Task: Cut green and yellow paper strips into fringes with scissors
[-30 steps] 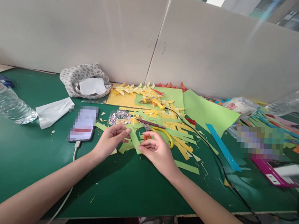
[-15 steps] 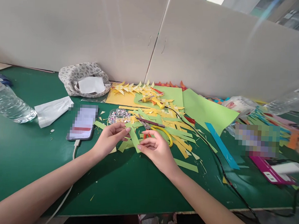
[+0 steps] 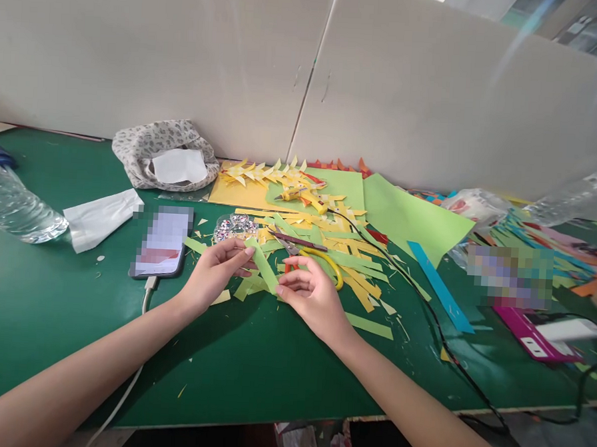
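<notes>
My left hand [image 3: 214,274] and my right hand [image 3: 310,297] pinch the two ends of one light green paper strip [image 3: 264,267] just above the green table [image 3: 49,304]. The left fingers hold its upper end, the right fingers its lower end. Behind my hands lies a heap of yellow and green strips [image 3: 337,252] with scissors [image 3: 307,249] that have yellow and red handles. A small clear tub of shiny bits [image 3: 234,227] sits just beyond my left hand.
A phone [image 3: 161,242] on a white cable lies left of my hands, with a white tissue [image 3: 98,217], a water bottle [image 3: 14,207] and a patterned cloth pouch [image 3: 163,151] farther left. A black cable [image 3: 424,310], green sheets [image 3: 409,216], a blue strip [image 3: 440,284] and a pink box [image 3: 537,333] lie right. Boards wall the back.
Both hands keep their grip on the green strip and have hardly moved; the view has drifted slightly so everything sits a little lower-left.
</notes>
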Action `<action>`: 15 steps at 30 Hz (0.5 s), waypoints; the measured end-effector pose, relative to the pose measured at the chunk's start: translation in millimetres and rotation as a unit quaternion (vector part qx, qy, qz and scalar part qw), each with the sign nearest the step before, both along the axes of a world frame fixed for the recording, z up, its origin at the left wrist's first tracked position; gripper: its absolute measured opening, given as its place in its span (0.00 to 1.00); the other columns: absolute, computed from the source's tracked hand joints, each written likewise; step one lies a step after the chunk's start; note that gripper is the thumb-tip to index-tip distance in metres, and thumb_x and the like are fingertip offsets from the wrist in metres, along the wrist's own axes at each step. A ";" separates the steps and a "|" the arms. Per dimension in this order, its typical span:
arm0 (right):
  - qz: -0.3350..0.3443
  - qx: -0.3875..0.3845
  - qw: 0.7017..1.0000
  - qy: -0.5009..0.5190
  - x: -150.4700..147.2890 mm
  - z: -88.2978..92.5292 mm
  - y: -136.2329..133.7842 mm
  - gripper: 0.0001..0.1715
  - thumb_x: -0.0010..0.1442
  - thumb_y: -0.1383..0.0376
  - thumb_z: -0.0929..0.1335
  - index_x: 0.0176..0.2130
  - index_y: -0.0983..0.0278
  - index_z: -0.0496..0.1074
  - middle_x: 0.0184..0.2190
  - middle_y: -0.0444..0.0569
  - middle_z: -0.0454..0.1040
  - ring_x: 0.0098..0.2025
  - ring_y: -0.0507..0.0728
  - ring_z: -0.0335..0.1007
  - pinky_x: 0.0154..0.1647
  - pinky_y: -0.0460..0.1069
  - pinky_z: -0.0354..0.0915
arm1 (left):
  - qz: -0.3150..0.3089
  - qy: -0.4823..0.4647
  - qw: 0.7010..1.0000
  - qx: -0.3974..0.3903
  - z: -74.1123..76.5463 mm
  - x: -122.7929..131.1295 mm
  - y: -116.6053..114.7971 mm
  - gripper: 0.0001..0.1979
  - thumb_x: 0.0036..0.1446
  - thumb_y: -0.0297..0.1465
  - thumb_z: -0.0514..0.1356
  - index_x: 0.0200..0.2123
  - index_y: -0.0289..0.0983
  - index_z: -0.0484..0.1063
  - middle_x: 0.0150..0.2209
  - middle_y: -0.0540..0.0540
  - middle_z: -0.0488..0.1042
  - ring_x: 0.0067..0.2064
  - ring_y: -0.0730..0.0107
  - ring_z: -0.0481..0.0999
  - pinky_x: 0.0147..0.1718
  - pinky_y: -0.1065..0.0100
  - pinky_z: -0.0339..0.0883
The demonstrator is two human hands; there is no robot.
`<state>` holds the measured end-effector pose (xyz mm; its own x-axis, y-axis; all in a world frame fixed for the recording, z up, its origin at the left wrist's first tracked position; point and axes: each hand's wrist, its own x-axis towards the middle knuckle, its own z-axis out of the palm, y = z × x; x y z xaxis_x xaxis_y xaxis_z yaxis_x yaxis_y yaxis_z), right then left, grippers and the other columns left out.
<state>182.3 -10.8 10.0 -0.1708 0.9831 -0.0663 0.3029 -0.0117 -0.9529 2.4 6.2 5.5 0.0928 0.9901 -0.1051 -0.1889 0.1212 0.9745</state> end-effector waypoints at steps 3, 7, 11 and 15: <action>-0.008 0.009 1.000 0.005 1.1 -0.3 -0.1 0.19 0.50 0.64 0.68 0.42 0.60 0.61 0.31 0.45 0.74 0.32 0.54 0.73 0.35 0.51 0.71 | 0.004 -0.009 1.000 -0.005 -1.2 -1.0 1.3 0.11 0.48 0.39 0.62 0.30 0.37 0.68 0.27 0.49 0.74 0.33 0.68 0.76 0.32 0.70 0.69; -0.016 0.046 0.999 -0.001 4.8 3.9 2.5 0.18 0.52 0.63 0.67 0.43 0.60 0.61 0.32 0.46 0.74 0.33 0.54 0.73 0.37 0.51 0.70 | 0.008 -0.021 1.000 -0.015 -0.4 -2.2 1.5 0.11 0.48 0.38 0.62 0.30 0.37 0.68 0.27 0.49 0.73 0.35 0.66 0.77 0.32 0.70 0.68; -0.046 0.078 0.996 -0.009 10.7 8.1 8.9 0.17 0.51 0.62 0.67 0.42 0.61 0.62 0.32 0.47 0.74 0.34 0.54 0.72 0.39 0.52 0.70 | -0.003 -0.027 0.999 -0.042 2.3 -2.3 0.1 0.11 0.48 0.37 0.62 0.30 0.36 0.68 0.29 0.48 0.74 0.37 0.63 0.77 0.33 0.70 0.68; -0.070 0.104 0.992 0.027 14.8 7.2 13.7 0.16 0.52 0.63 0.67 0.41 0.61 0.62 0.35 0.49 0.73 0.38 0.55 0.71 0.41 0.53 0.69 | -0.011 -0.034 0.997 -0.069 3.1 -1.4 -0.4 0.10 0.48 0.36 0.62 0.30 0.36 0.67 0.30 0.48 0.75 0.37 0.63 0.78 0.33 0.69 0.69</action>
